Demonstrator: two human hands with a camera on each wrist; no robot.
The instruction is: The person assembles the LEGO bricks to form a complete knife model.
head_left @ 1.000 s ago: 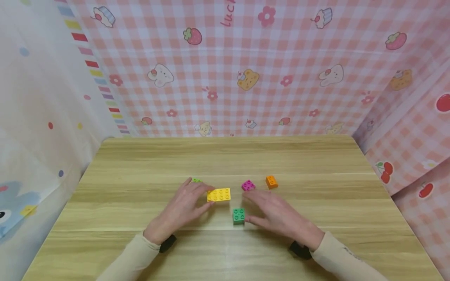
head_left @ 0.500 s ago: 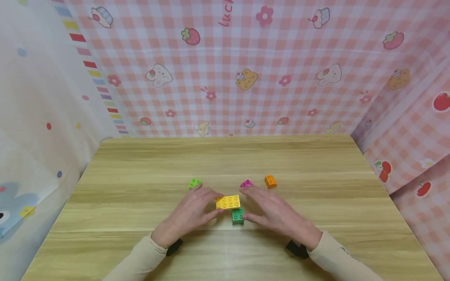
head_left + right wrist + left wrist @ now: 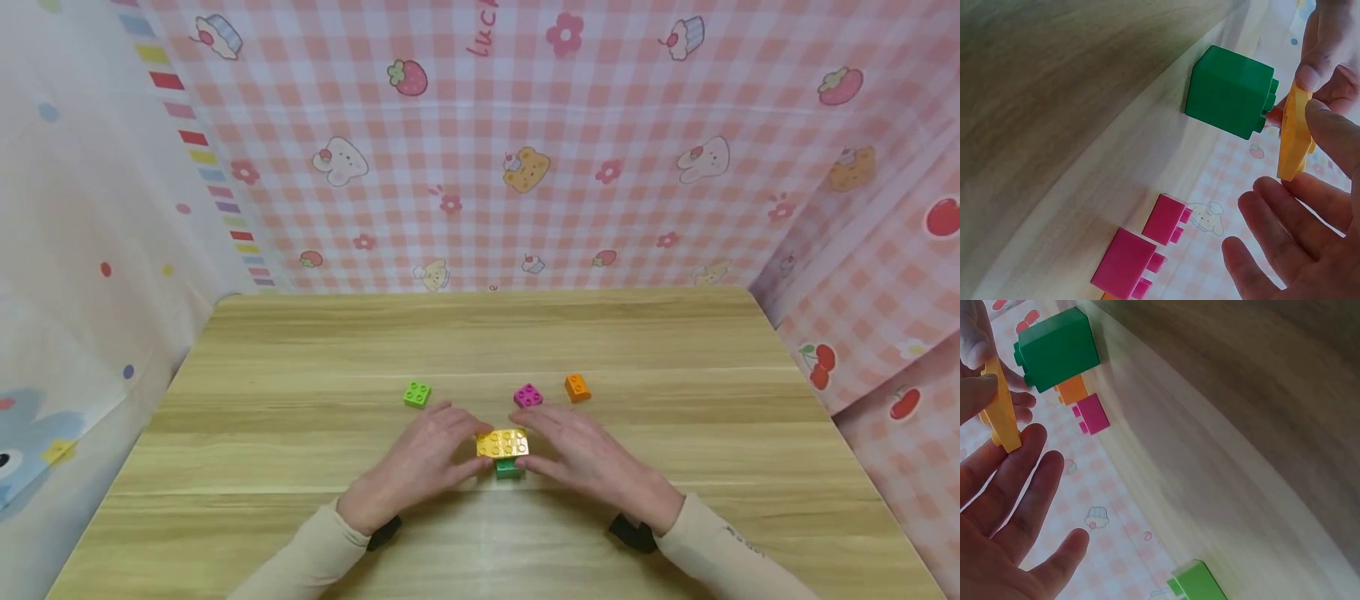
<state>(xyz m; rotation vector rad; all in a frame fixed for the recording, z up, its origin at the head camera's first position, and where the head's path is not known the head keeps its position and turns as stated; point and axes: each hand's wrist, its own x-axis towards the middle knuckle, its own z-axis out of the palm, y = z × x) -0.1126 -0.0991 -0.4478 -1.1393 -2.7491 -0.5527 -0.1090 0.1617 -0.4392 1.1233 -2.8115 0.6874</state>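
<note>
Both hands meet over a flat yellow building brick point(image 3: 502, 444) with two rows of studs. My left hand point(image 3: 423, 454) pinches its left end between thumb and fingers, while my right hand point(image 3: 588, 446) pinches the right end. In the right wrist view the yellow brick point(image 3: 1297, 134) is seen edge-on, the right thumb on its studded side. Directly under it a taller dark green brick point(image 3: 507, 471) stands on the table, studs up, partly covered in the head view. From the left wrist view, a gap shows between the yellow brick point(image 3: 1002, 409) and the green brick point(image 3: 1060, 350).
A lime green brick point(image 3: 417, 394) lies beyond the left hand. Just past the right fingertips sits a magenta brick point(image 3: 528, 395), with an orange brick point(image 3: 577, 387) to its right. The wooden table point(image 3: 300, 342) ends at a pink checked cloth point(image 3: 480, 225).
My left hand has carried the yellow brick right and toward me, over the green brick. The right fingers, earlier apart from it, now hold its right end. The lime brick has come fully into view.
</note>
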